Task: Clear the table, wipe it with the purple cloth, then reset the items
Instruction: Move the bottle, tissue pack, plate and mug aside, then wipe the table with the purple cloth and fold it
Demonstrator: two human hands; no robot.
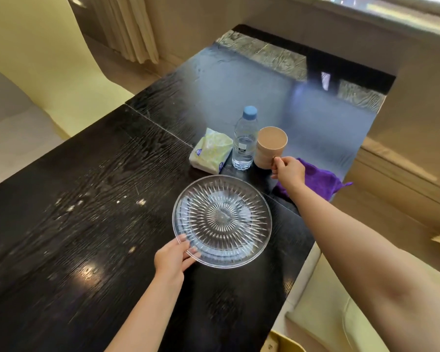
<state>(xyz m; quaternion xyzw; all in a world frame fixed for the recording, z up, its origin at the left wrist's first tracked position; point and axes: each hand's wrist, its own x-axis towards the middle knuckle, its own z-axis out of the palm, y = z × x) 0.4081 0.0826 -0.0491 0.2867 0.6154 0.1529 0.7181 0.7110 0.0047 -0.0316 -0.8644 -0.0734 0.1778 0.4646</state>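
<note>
Nearest, the left hand pinches the near rim of the glass plate, thumb on top, fingers under; it lies flat on the dark counter. Glass looks stiff, slippery and breakable, so the rim is probably the safest hold. Beyond, the right hand is closed on the mug handle; it stands upright beside the bottle, tissue pack and purple cloth.
</note>
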